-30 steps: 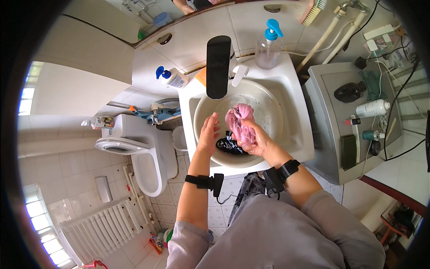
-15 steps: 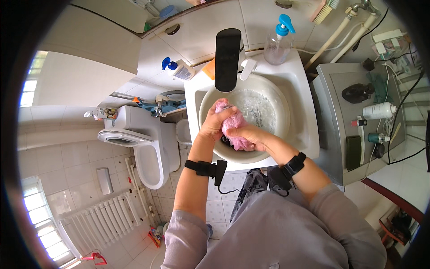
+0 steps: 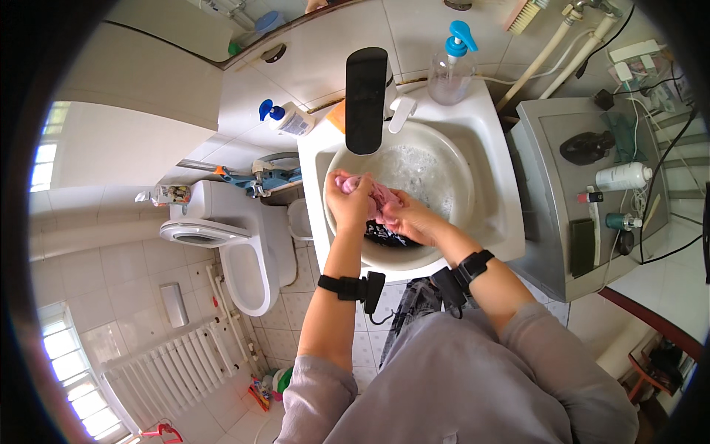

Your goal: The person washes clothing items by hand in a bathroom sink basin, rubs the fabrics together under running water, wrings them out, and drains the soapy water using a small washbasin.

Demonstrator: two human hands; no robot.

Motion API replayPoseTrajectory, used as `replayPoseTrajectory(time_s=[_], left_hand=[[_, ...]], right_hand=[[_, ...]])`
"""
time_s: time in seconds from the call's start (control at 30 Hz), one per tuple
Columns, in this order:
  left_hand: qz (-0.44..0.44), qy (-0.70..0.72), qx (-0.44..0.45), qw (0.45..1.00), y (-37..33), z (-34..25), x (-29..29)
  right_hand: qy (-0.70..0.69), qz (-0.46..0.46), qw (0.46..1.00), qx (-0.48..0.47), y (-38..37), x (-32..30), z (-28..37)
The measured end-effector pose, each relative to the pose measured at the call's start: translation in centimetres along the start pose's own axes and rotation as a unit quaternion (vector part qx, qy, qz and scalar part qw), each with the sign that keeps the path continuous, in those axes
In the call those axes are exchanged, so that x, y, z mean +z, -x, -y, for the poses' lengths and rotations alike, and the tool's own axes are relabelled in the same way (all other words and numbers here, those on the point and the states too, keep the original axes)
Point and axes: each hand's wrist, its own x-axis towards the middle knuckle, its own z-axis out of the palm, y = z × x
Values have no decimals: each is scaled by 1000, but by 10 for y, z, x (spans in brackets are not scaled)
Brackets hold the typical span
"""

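Observation:
Both my hands are in a white round wash basin (image 3: 458, 214) holding soapy water. My left hand (image 3: 349, 209) grips a bunched pink cloth (image 3: 379, 197) at the basin's left side. My right hand (image 3: 409, 220) holds the same pink cloth from the right, knuckles close to the left hand. A dark garment (image 3: 383, 235) lies in the water just beneath the hands. A tall black faucet (image 3: 366, 98) rises over the basin's far edge. Each wrist wears a black strap.
A clear pump bottle with a blue top (image 3: 450, 68) and a white bottle with a blue cap (image 3: 290, 118) stand by the sink. A white toilet (image 3: 237, 244) is at left, a grey washing machine (image 3: 584, 192) with bottles at right, a radiator (image 3: 177, 366) below left.
The view has shifted and both hands moved toward the basin's left side, still working the pink cloth. More foamy water now shows at the basin's right.

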Motion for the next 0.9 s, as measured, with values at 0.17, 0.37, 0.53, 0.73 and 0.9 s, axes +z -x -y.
replayPoseTrajectory(time_s=[0.17,0.37,0.53,0.73,0.9], left_hand=[[9,26,84,996,39,-3,9],[43,408,-145,900,52,0,-10],[192,484,-373,768,35,2,-22],[398,324,-313,799,-11,9,-45],[438,128,-414,788,-12,-52,-10]], right_hand=[[-360,-16,931,-52,15,49,9],[-219,-196,941,-170,9,56,25],[397,-194,784,-435,27,81,37],[572,15,637,-516,35,91,45],[625,146,510,-573,29,76,45]])
